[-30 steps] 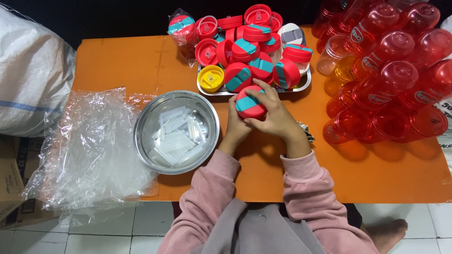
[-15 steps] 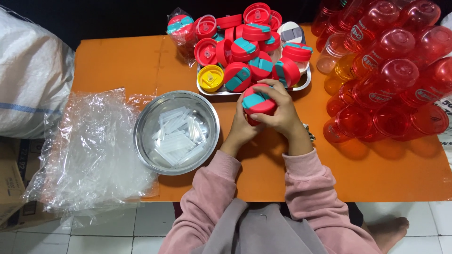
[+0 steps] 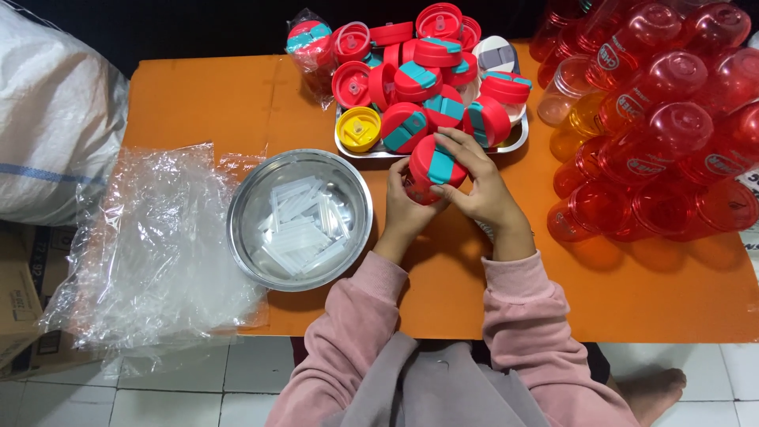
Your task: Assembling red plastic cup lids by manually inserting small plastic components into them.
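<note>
Both my left hand (image 3: 407, 207) and right hand (image 3: 482, 186) grasp one red lid (image 3: 431, 164) near the table's (image 3: 198, 103) middle; many lids (image 3: 427, 79) remain on the tray (image 3: 514, 142).

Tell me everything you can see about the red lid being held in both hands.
The red lid is round, glossy plastic with a teal flip tab across its top. It is tilted, top facing up toward the camera, just in front of the metal tray of similar lids. The left hand cups it from below; the right hand wraps its right side, fingers over the rim.
</note>
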